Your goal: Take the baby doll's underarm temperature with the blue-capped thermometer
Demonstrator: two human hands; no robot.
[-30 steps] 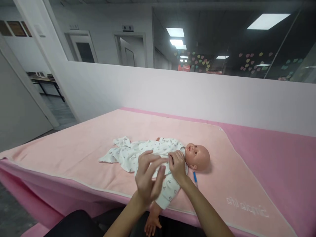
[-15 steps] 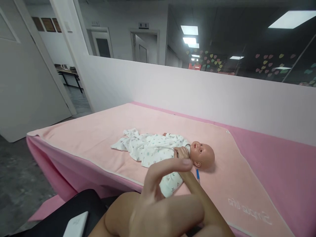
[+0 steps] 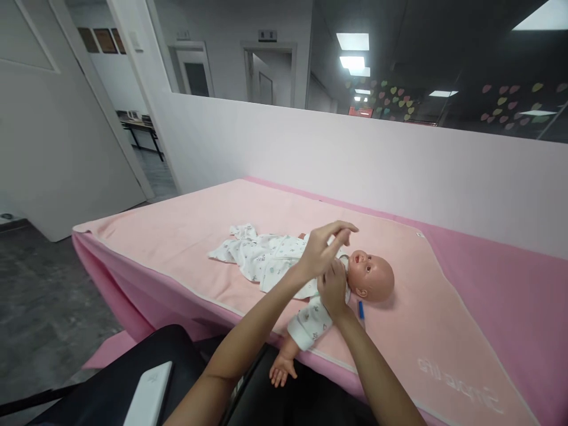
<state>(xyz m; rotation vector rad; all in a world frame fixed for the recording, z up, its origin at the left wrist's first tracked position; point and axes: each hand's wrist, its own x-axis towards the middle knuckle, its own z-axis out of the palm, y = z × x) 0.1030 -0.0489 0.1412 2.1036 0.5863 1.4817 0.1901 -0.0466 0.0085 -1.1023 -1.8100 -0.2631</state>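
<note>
A baby doll point(image 3: 371, 278) lies on its back, head to the right, dressed in a white printed garment point(image 3: 270, 260). One bare doll arm point(image 3: 284, 362) sticks out of its sleeve point(image 3: 309, 322) over the near edge. My right hand point(image 3: 333, 287) is closed at the garment near the doll's shoulder and collar; its fingertips are partly hidden. Above the chest hovers my left hand point(image 3: 323, 245), fingers loosely bent with the thumb apart, nothing visible in it. A blue-capped pen point(image 3: 361, 312) rests beside my right wrist.
A pink blanket point(image 3: 177, 225) covers the table, with darker pink cloth point(image 3: 501, 260) under it. A white wall with windows point(image 3: 355, 148) stands behind. Near my lap is a white flat device point(image 3: 148, 393) on a black surface. A door point(image 3: 57, 130) stands at left.
My left hand has moved away from the camera, forward to above the doll's chest. The doll's bare arm now shows at the near edge. The right hand stays at the garment.
</note>
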